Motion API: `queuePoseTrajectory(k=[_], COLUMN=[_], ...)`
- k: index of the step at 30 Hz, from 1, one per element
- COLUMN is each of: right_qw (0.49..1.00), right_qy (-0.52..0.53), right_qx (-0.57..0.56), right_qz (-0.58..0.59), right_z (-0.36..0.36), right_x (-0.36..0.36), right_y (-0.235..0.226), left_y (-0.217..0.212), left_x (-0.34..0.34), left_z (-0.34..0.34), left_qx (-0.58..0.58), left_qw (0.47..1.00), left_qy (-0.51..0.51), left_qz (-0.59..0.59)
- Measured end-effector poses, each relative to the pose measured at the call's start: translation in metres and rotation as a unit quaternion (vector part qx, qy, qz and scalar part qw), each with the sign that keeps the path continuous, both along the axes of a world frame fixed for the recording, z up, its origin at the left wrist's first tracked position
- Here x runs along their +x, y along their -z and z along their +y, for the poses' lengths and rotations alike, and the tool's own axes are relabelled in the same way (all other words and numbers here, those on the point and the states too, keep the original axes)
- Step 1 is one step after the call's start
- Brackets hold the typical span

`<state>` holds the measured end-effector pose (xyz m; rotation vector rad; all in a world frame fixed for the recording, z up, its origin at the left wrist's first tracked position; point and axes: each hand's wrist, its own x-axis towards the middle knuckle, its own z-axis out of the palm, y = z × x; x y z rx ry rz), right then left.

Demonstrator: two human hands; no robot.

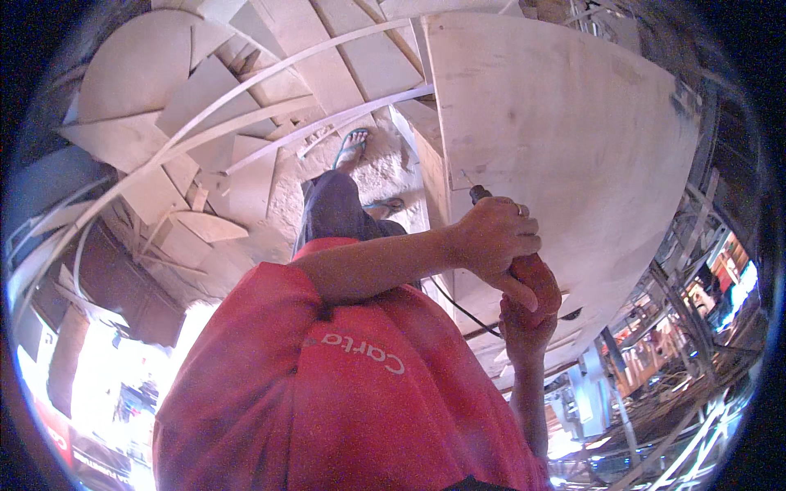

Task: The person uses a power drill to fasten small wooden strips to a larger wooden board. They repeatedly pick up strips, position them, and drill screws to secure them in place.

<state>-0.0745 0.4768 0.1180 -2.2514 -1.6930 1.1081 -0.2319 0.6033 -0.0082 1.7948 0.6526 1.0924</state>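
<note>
A red corded power drill (534,280) with a black nose is held over a large plywood sheet (565,123). My left hand (497,236) wraps over the front of its body, a ring on one finger. Below it, my right hand (526,321) is closed around the rear part of the drill. A thin bit at the black chuck (478,193) points toward the far left part of the sheet, near a small mark on its surface. Whether the bit touches the wood I cannot tell. A black cord (465,309) runs beside my shirt.
Long curved wood strips (270,74) arch across the left. Plywood offcuts (135,69) and other scraps lie on the dusty floor (282,184) around my sandalled feet (352,147). Timber framing (684,311) and stacked material stand at the right.
</note>
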Motion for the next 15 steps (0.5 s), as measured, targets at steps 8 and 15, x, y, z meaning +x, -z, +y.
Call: queuePoseTrajectory(k=[8, 15], right_qw=[0.988, 0.912], right_qy=[0.091, 0.312], right_qx=[-0.002, 0.032], right_qz=[0.124, 0.264], right_z=[-0.027, -0.074], right_x=[-0.003, -0.05], right_y=[0.029, 0.017], left_y=[0.002, -0.015], left_x=[-0.002, -0.015], left_z=[-0.005, -0.024], left_qx=[0.047, 0.083], left_qw=[0.995, 0.981], left_qy=[0.073, 0.159], left_qz=[0.056, 0.072])
